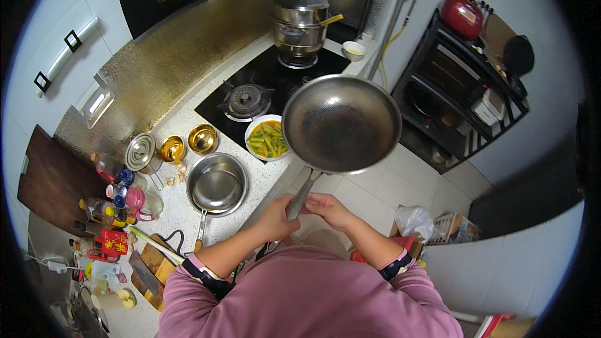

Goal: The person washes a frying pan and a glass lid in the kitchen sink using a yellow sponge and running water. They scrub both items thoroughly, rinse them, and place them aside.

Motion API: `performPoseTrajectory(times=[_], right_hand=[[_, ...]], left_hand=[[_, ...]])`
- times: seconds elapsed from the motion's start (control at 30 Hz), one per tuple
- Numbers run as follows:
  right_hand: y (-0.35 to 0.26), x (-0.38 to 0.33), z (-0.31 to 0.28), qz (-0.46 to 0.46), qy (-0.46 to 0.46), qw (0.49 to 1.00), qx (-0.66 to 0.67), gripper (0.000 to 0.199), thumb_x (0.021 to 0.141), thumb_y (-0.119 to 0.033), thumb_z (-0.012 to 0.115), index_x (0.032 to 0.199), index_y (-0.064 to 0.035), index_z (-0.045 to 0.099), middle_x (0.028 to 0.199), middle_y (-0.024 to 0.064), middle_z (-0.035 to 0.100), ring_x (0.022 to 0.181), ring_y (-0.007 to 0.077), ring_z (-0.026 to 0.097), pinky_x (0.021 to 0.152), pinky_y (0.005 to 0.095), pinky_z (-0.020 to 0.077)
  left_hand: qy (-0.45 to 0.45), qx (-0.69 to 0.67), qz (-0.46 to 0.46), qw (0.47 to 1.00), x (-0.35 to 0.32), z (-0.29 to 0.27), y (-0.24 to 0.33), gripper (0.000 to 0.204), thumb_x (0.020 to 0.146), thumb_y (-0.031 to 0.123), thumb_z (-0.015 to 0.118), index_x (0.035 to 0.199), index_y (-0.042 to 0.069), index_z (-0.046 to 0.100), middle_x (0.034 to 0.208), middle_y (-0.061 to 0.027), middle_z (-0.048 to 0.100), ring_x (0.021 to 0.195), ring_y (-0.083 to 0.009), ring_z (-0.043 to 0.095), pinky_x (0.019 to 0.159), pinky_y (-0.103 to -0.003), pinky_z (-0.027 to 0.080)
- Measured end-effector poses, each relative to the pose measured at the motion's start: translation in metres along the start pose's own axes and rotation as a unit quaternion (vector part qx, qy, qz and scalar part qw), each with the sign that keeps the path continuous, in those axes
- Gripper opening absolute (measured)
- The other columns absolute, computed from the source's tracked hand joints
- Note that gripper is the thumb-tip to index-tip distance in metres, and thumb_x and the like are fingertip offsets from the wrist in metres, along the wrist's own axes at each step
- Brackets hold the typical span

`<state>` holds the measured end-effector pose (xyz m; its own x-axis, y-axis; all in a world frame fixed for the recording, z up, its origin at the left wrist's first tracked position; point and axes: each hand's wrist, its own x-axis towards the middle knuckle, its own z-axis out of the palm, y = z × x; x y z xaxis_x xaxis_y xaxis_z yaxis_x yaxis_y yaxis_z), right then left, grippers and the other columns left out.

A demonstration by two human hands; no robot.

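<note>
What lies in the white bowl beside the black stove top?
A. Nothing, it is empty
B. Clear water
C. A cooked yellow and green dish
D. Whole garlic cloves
C: the white bowl holds yellow and green cooked food; it sits at the stove edge, just left of the empty frying pan that both hands hold by its handle.

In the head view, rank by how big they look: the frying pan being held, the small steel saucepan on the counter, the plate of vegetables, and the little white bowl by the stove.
1. Frying pan, though it is held nearer the camera, which inflates it.
2. Steel saucepan.
3. Plate of vegetables, partly hidden behind the pan, so close to unsure against the saucepan.
4. White bowl.
</note>
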<state>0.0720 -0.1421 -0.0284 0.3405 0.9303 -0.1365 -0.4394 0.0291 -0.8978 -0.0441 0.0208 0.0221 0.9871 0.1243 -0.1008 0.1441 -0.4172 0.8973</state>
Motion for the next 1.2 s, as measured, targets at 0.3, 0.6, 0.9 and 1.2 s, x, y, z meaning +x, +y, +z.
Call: performPoseTrajectory(times=[0.3,0.6,0.9,1.2], right_hand=[[-0.079,0.182,-0.106,0.076,-0.18,0.978,-0.069,0.031,0.097,-0.019,0.052,0.122,-0.002,0.057,0.111,0.0037,0.062,0.102,0.0124,0.058,0.095,0.0295,0.0442],[-0.1,0.307,-0.165,0.2,-0.289,0.932,-0.088,0.027,0.097,-0.02,0.051,0.116,-0.0033,0.059,0.106,0.0029,0.064,0.095,0.0127,0.061,0.088,0.0276,0.0467],[-0.104,0.347,-0.198,0.255,-0.359,0.891,-0.111,0.031,0.095,-0.018,0.053,0.119,0.0001,0.058,0.105,0.0042,0.065,0.093,0.0137,0.061,0.087,0.0274,0.0467],[-0.134,0.374,-0.249,0.201,-0.388,0.864,-0.25,0.029,0.095,-0.02,0.054,0.112,0.0011,0.063,0.1,0.0052,0.066,0.093,0.0141,0.061,0.086,0.0288,0.0476]], left_hand=[[0.249,-0.024,-0.119,0.961,0.136,-0.03,0.008,0.033,0.067,0.006,0.066,0.098,-0.003,0.058,0.08,-0.0045,0.06,0.071,-0.012,0.055,0.065,-0.029,0.046],[0.452,0.028,-0.248,0.856,0.248,-0.028,-0.011,0.036,0.064,0.013,0.068,0.093,-0.004,0.057,0.074,-0.0156,0.062,0.068,-0.0247,0.062,0.065,-0.035,0.049],[0.542,0.014,-0.28,0.792,0.296,-0.002,-0.026,0.04,0.069,0.012,0.067,0.101,-0.007,0.052,0.088,-0.0252,0.061,0.082,-0.0369,0.063,0.073,-0.041,0.049],[0.454,-0.076,-0.225,0.859,0.312,0.007,-0.036,0.042,0.093,0.031,0.054,0.116,-0.003,0.054,0.095,-0.0219,0.062,0.082,-0.0321,0.063,0.076,-0.04,0.049]])
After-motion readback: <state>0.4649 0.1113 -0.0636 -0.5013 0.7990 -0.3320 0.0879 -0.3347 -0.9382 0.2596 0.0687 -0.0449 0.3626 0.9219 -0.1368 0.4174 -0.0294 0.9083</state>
